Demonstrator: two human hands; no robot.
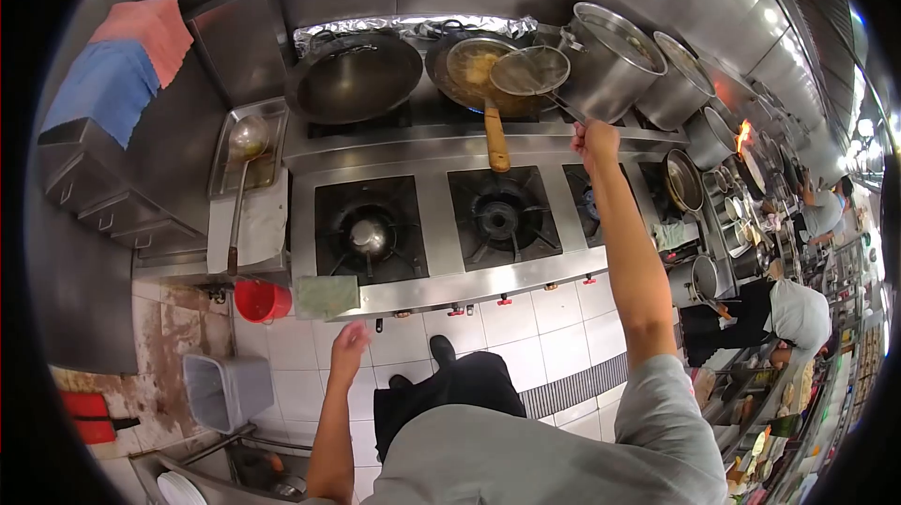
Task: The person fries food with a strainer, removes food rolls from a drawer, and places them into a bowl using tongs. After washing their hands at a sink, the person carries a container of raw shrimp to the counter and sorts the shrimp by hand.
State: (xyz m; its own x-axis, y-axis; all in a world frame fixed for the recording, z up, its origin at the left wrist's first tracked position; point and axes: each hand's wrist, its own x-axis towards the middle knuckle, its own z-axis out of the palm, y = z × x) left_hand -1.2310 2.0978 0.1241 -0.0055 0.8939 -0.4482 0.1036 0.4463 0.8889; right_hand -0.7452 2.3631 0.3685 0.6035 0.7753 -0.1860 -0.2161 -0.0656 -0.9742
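Observation:
My right hand (595, 143) is closed round the thin handle of a round mesh skimmer (530, 70), which is over the right side of a wok (441, 64) on the back burner. A second strainer (483, 62) lies in this wok, its wooden handle (496, 141) sticking out toward me. Something brownish is inside the wok, partly hidden by the mesh. My left hand (350, 344) hangs low before the stove's front edge, holding nothing, fingers loosely bent and apart. Nearest to it is a folded green cloth (326, 297) on the stove's front corner.
Another wok (358, 81) sits at the back left, tall steel pots (610, 64) at the back right. A ladle (249, 139) rests across a tray at left. Below stand a red bucket (262, 300) and grey bin (225, 392). Flames (744, 137) and a co-worker (798, 313) are at right.

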